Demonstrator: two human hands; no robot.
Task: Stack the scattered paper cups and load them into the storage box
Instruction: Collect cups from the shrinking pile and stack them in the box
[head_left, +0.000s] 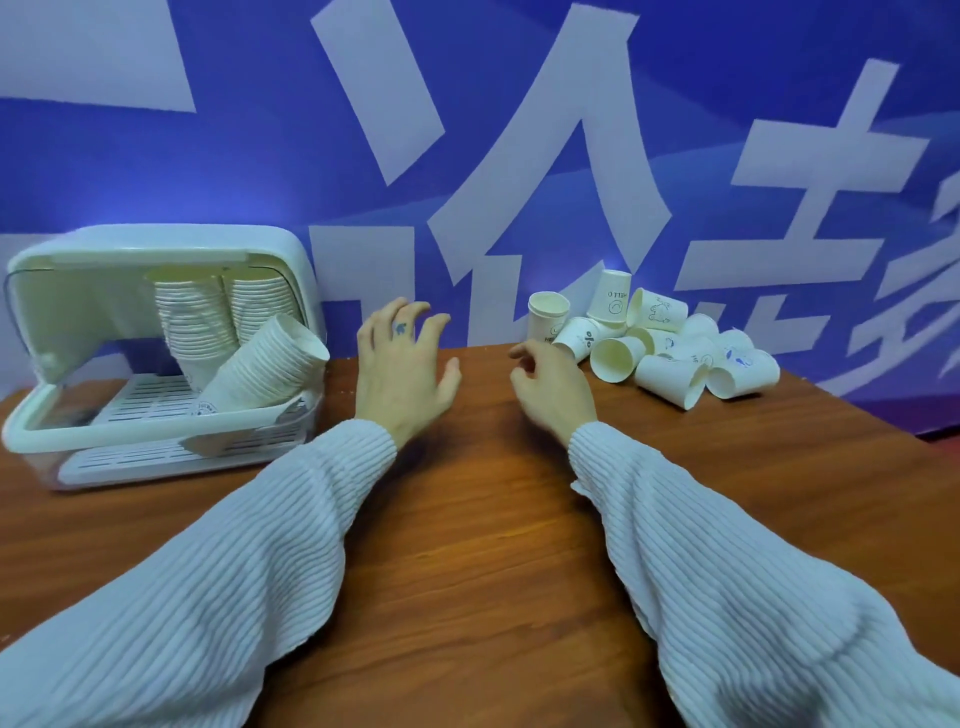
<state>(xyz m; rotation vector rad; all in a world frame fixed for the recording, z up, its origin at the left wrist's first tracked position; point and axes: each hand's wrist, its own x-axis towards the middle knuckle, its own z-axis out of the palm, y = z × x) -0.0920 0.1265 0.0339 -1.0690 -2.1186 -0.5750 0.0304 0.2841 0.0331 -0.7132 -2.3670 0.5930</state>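
From the head view, a brown wood-grain bench (467, 519) runs along a blue wall banner (260, 130) with large white characters. At the bench's far left stands the box (156, 415), white plastic with rounded corners, a slotted floor and its clear lid (31, 312) swung up. Three stacks of nested paper cups are inside: two stacks (223, 312) stand side by side at the back, mouths up and tilted a little, and a third stack (260, 371) leans in front of them, its long axis slanting up to the right with the open mouth toward the bench's far edge. Near the far right edge lies a heap of loose cups (654, 343), roughly a dozen; two stand, one upright and one inverted, the rest lie on their sides pointing various ways. Between box and heap, the left hand (402, 369) hovers with fingers spread, holding nothing; the right hand (553, 382) hangs with fingers loosely curled, also empty, just short of the heap. Both sleeves (727, 545) are white ribbed knit.
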